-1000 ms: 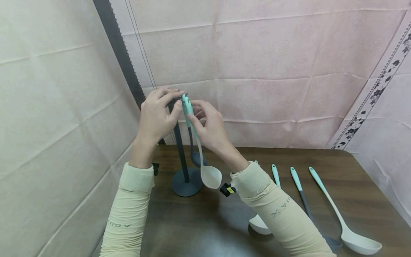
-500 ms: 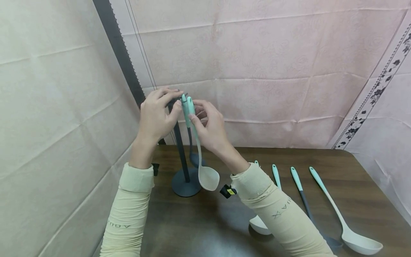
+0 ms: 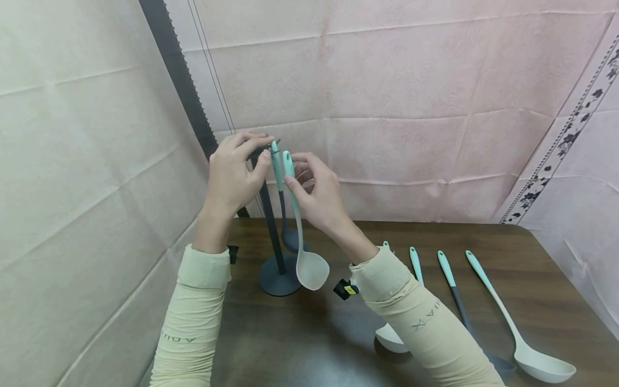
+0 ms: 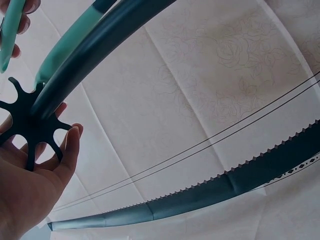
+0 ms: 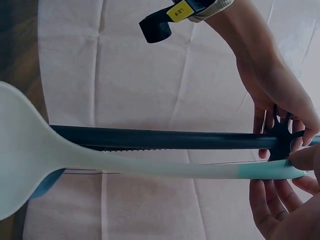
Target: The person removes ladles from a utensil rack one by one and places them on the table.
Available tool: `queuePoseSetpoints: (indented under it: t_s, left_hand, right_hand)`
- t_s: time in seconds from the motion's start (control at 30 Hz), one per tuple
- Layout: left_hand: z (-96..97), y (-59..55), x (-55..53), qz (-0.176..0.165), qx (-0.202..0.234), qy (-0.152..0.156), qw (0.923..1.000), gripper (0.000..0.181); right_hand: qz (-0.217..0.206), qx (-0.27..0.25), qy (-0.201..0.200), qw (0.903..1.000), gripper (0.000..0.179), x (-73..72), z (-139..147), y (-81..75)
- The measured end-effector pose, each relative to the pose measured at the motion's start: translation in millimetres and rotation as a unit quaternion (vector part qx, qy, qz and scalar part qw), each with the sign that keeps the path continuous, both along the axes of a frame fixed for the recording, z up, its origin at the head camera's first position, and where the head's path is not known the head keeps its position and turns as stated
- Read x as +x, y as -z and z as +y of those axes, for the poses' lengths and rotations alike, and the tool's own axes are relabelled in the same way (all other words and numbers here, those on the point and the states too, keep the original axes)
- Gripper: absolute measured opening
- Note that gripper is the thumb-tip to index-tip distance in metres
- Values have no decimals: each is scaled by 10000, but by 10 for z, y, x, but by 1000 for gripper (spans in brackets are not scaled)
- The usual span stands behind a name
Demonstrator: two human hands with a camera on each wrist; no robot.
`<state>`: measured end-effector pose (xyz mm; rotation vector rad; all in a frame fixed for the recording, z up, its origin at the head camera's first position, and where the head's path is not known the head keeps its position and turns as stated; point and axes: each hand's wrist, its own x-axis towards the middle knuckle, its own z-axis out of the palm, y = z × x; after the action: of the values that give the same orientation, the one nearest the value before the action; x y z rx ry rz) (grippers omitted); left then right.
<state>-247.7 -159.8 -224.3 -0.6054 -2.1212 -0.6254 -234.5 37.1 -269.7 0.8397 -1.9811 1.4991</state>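
In the head view a dark stand (image 3: 272,226) rises at the left of the table. My left hand (image 3: 234,172) holds its top, fingers curled on the star-shaped hook rack (image 4: 22,120) in the left wrist view. From a hook hangs a dark ladle with a mint handle (image 3: 276,169); its bowl is partly behind a white ladle (image 3: 312,271). My right hand (image 3: 316,188) pinches that white ladle near the top of its mint handle, bowl downward. In the head view a small gap separates the two handles. The white handle's hole shows above my fingers.
Several mint-handled utensils lie on the right of the wooden table (image 3: 338,344), among them a white ladle (image 3: 541,367) and a dark one (image 3: 458,303). My right forearm hides parts of them. Cloth-covered walls stand behind and at the left.
The white ladle has dropped slightly, its handle shifting right, away from the hanging dark ladle, and its bowl left. My left hand and the stand's top have shifted slightly left.
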Motion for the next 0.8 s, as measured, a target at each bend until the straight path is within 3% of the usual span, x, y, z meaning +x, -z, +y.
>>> queuePoseSetpoints:
  t_s: [0.3, 0.57, 0.8]
  left_hand:
    - [-1, -6, -21, 165, -20, 46, 9999, 42]
    - [-6, -1, -8, 56, -59, 31, 10000, 47]
    - [-5, 12, -17, 161, -42, 49, 9998, 46]
  right_hand:
    - [50, -137, -112, 9998, 34, -4, 47, 21]
    - [-3, -242, -227, 9994, 32, 11, 97, 53]
    - [-44, -222, -236, 9995, 33, 20, 145, 59]
